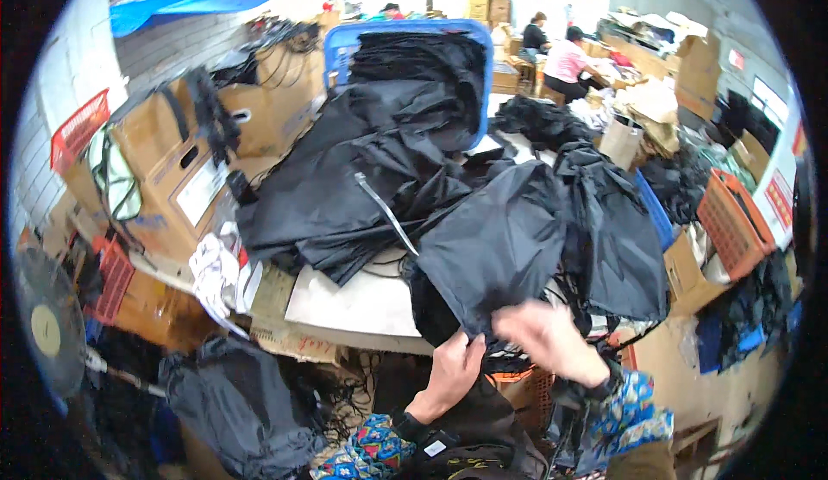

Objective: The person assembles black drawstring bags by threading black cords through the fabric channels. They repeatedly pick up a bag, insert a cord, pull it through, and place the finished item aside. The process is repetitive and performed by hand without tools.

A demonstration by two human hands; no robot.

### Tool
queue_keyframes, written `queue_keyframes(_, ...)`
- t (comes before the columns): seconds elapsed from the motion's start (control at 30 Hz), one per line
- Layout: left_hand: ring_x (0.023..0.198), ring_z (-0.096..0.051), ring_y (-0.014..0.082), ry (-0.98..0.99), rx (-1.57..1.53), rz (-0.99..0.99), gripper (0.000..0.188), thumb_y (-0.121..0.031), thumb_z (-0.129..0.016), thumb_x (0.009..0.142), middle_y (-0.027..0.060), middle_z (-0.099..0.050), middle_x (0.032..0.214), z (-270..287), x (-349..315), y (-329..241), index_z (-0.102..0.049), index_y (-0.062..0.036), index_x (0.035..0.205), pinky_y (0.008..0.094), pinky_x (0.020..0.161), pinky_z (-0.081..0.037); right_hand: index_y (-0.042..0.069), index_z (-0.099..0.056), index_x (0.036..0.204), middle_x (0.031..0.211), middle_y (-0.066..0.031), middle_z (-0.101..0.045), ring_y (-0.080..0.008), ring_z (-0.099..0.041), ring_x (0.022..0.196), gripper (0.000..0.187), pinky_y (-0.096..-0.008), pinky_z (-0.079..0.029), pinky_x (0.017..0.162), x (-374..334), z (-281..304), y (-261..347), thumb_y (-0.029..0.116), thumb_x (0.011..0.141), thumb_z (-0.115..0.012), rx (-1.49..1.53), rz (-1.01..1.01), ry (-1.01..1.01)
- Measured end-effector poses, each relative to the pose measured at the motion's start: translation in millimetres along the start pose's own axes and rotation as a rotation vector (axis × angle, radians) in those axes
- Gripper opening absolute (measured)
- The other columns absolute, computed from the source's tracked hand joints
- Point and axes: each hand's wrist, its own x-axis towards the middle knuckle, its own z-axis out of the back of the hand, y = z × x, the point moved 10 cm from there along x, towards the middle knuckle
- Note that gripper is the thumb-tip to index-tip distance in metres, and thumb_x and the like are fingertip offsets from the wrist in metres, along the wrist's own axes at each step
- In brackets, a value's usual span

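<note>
A black fabric bag (496, 243) hangs over the near edge of the table in front of me. My left hand (450, 375) pinches the bag's lower corner between thumb and fingers. Just to the right of that corner is my right hand (552, 338), smeared by motion; whether its fingers hold any cloth cannot be made out. A thin whitish strip (385, 211) lies slanting across the black cloth, its lower end at the bag's left edge. Behind it spreads a large heap of black fabric pieces (362, 169). More black bags (612, 238) are draped to the right.
At the back of the table a blue plastic crate (486, 83) holds stacked black cloth. Cardboard boxes (164, 152) stand on the left beside white bundled cloth (222, 264). An orange basket (733, 221) is at the right. Two people (569, 62) sit farther back.
</note>
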Motion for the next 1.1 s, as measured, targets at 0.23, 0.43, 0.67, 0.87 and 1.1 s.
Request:
queue_keyframes(0.23,0.052,-0.058,0.0324,-0.035,0.528,-0.325,0.021,-0.022,-0.053,0.091,0.0141,-0.054,0.06,-21.4,-2.5,-9.2,-0.055,-0.0058,0.077,0.0428,0.041,-0.044,0.001,-0.062,0.095,0.086,-0.0115,-0.065,-0.0263,-0.062,0.081,0.018,-0.0335,-0.048,0.076,43.4,59.9,69.7,0.017,0.092,-0.054,0.425,0.242,-0.091)
queue_keyframes(0.43,0.05,-0.053,0.0425,-0.182,0.91,-0.127,0.025,-0.007,-0.05,0.079,0.0228,-0.052,0.054,95.9,-0.2,61.4,-0.052,0.0011,0.055,0.0505,0.048,-0.039,-0.005,-0.056,0.11,0.08,-0.0089,-0.062,-0.0146,-0.057,0.072,0.03,-0.0253,-0.046,0.071,-105.6,285.0,10.4,0.022,0.097,-0.048,0.505,0.303,-1.26)
queue_keyframes(0.67,0.08,-0.055,0.0395,-0.372,0.529,-0.136,0.026,-0.016,-0.067,0.078,0.0231,-0.057,0.091,96.5,9.1,9.2,-0.057,0.0051,0.09,0.0465,0.071,-0.045,-0.001,-0.056,0.115,0.069,0.0039,-0.045,-0.0004,-0.034,0.055,0.033,-0.016,-0.027,0.046,-188.8,277.1,45.4,0.025,0.1,-0.041,-0.201,0.02,-1.48)
queue_keyframes(0.87,0.115,-0.035,0.0395,-0.394,0.842,-0.524,0.084,-0.022,-0.081,0.068,0.0244,-0.034,0.128,25.8,56.0,-73.5,-0.033,0.0036,0.132,0.0517,0.099,-0.028,0.003,-0.059,0.117,0.063,0.0079,-0.045,0.0002,-0.036,0.052,0.029,-0.0163,-0.025,0.046,-187.1,227.4,11.4,0.02,0.098,-0.046,0.003,-0.27,-1.202)
queue_keyframes(1.1,0.106,-0.045,0.0338,-0.692,0.657,-0.534,0.049,-0.017,-0.072,0.077,0.0187,-0.048,0.114,86.3,102.5,-124.5,-0.051,-0.0003,0.117,0.0429,0.089,-0.036,0.002,-0.056,0.124,0.061,0.0037,-0.048,-0.0048,-0.04,0.054,0.034,-0.0202,-0.031,0.05,-201.5,216.3,-1.8,0.015,0.094,-0.047,-0.112,-0.379,-0.865)
